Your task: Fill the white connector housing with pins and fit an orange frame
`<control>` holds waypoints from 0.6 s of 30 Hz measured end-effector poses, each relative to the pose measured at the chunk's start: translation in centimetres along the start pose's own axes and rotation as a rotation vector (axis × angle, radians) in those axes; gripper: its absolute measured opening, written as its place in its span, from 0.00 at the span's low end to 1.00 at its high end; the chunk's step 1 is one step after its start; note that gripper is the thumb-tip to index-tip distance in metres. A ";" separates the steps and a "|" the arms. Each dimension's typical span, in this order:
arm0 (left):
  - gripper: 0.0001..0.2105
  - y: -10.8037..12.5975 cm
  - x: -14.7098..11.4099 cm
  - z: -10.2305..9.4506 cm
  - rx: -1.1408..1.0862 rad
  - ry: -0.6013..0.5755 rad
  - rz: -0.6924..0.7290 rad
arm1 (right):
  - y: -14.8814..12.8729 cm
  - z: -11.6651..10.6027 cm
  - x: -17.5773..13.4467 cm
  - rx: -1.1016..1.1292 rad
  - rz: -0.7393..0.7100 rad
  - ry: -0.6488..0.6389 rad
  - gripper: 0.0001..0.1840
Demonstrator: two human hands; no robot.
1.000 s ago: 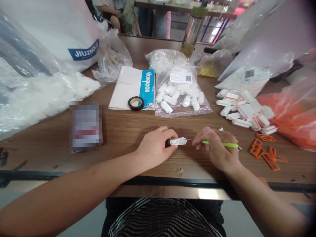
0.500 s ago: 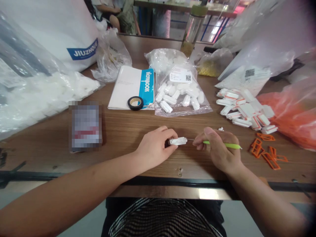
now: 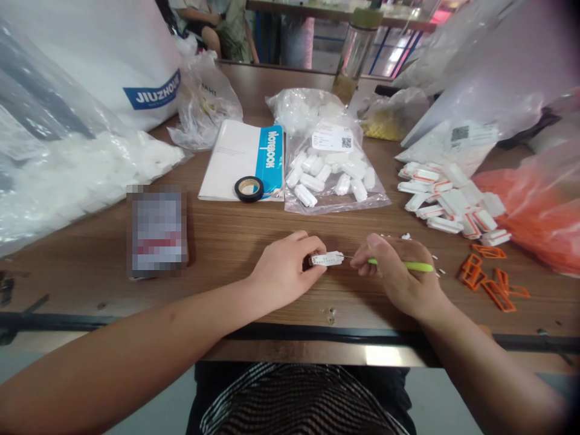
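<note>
Between its thumb and fingers, my left hand (image 3: 287, 266) grips a small white plastic connector housing (image 3: 328, 259) with rows of tiny holes, just above the wooden table. My right hand (image 3: 399, 269) is closed around a thin pick with a lime-green handle (image 3: 401, 264). The pick's fine metal tip points left and reaches the right end of the housing; whether it goes into a hole is too small to tell. Orange rectangular frames (image 3: 496, 293) lie right of my right hand. Beyond them is a pile of white housings with orange edges (image 3: 448, 202).
A clear bag of white housings (image 3: 335, 169) lies ahead, beside a notebook (image 3: 233, 157) with a roll of black tape (image 3: 249, 189). A blurred-out flat item (image 3: 157, 232) is at left. Large bags (image 3: 58, 181) flank the table; a bottle (image 3: 356, 57) stands behind. A person sits beyond.
My right hand and the pick have shifted slightly left, bringing the tip closer to the housing. Small white bits now show beside my right hand. The left hand stays put.
</note>
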State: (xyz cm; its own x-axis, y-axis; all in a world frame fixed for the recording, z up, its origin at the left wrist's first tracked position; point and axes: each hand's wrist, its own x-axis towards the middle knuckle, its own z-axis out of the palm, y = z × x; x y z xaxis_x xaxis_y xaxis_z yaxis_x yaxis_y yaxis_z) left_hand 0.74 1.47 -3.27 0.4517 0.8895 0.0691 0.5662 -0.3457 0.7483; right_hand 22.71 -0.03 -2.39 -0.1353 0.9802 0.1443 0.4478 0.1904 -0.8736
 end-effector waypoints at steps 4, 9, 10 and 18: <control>0.05 -0.1 0.0 0.0 0.002 0.001 0.004 | -0.2 -0.2 0.2 -0.007 0.062 0.016 0.25; 0.05 0.0 -0.1 -0.1 0.013 -0.005 0.008 | -1.1 -0.2 0.5 0.040 0.036 0.095 0.19; 0.05 0.1 0.0 -0.1 0.012 -0.005 0.006 | -1.2 -0.3 0.5 0.034 0.028 0.106 0.20; 0.05 0.1 0.1 -0.1 0.014 -0.002 -0.001 | -1.1 -0.3 0.1 0.123 0.012 0.131 0.15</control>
State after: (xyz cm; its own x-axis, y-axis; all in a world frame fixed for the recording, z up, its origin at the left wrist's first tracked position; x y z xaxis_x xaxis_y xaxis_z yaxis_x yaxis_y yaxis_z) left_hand 0.76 1.51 -3.12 0.4528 0.8891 0.0670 0.5759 -0.3490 0.7392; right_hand 22.50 -0.08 -1.29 -0.0107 0.9825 0.1860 0.3356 0.1787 -0.9249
